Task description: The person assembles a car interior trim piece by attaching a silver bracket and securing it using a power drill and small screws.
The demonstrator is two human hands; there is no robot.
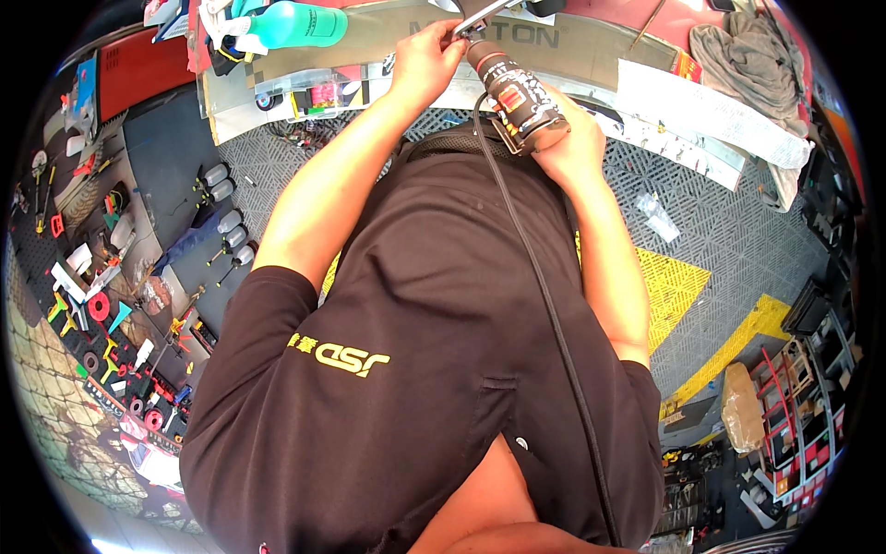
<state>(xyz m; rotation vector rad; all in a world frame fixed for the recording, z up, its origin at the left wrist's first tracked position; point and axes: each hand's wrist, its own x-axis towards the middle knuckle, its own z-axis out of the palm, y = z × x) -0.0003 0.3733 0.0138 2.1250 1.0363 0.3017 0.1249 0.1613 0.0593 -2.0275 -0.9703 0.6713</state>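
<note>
The head view looked down over a dark short-sleeved shirt [443, 305] with yellow lettering, and beyond it a grey textured floor [766, 240] with yellow patches. A table with a red top [678, 28] spanned the upper part, a greyish panel [591, 42] lying along its near edge. By the table's right end lay a crumpled grey cloth [752, 69], with a white sheet [711, 106] hanging over the near edge below it. Toward the left end, a green bottle [300, 25] lay on its side. A dark cylindrical tool [517, 92] with white and orange markings was held just off the middle of the near edge, its narrow end tilted up and leftward; its black cord [554, 305] ran down across the shirt. The right hand [574, 138] was closed around the tool's wide lower end, most of its fingers hidden. The left hand [426, 63] was nearly shut, thumb and fingertips pinched at the near end of a slim silvery strip [484, 14]. The strip sat just beside the tool's narrow end; whether the two touched could not be told.
</note>
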